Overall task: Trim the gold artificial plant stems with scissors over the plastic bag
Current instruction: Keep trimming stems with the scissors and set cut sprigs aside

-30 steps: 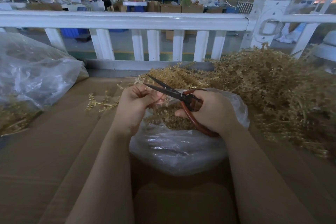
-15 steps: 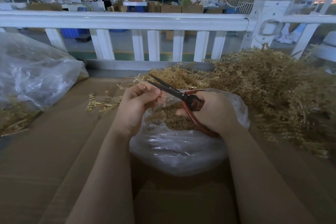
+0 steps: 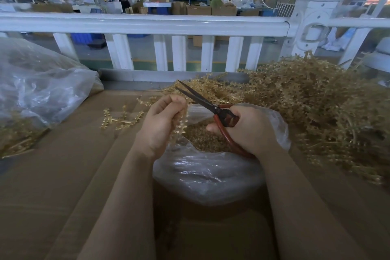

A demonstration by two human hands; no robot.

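My left hand [image 3: 159, 124] pinches a small gold plant stem [image 3: 181, 126] that hangs down from its fingers over the mouth of the clear plastic bag [image 3: 211, 177]. My right hand [image 3: 251, 131] grips the red handles of the scissors [image 3: 211, 106]; the dark blades point up and left, slightly parted, just behind the left fingertips. Gold trimmings [image 3: 206, 139] lie inside the bag.
A big heap of gold stems [image 3: 316, 103] fills the right side. A few loose stems [image 3: 122, 117] lie on the cardboard surface [image 3: 63, 175] at left. Another clear bag [image 3: 38, 93] holding gold stems sits far left. A white railing [image 3: 147, 24] runs behind.
The scissors have tilted further up and their tips have risen. The stem now hangs lower from my left fingers over the bag.
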